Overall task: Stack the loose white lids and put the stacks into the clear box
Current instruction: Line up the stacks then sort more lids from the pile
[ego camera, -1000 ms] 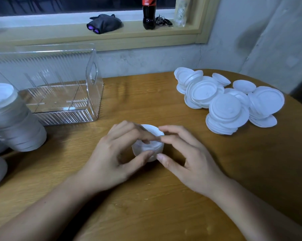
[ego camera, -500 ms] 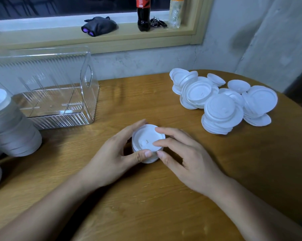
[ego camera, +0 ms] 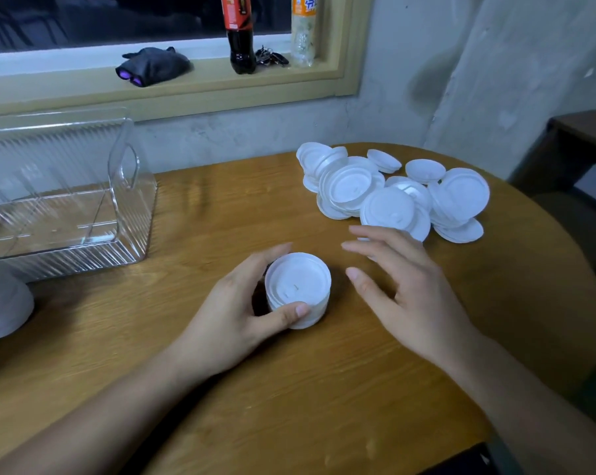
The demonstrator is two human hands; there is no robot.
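A short stack of white lids (ego camera: 298, 287) stands on the wooden table (ego camera: 289, 389) in front of me. My left hand (ego camera: 235, 313) wraps its left side, thumb and fingers on the rim. To the right of the stack, my right hand (ego camera: 402, 289) hovers with spread fingers, apart from it and holding nothing. A heap of loose white lids (ego camera: 396, 193) lies at the back right. The clear ribbed box (ego camera: 63, 197) stands at the back left, nothing inside it.
Tall stacks of white lids (ego camera: 2, 303) lean at the left edge of the table. A windowsill behind holds a cola bottle (ego camera: 240, 32), an orange bottle (ego camera: 303, 29), keys (ego camera: 271, 58) and a dark bundle (ego camera: 152, 65). The round table's edge curves off at right.
My right hand has let go of the lid stack and lifted away to the right, fingers spreading. My left hand still holds the stack. The view has tilted up slightly.
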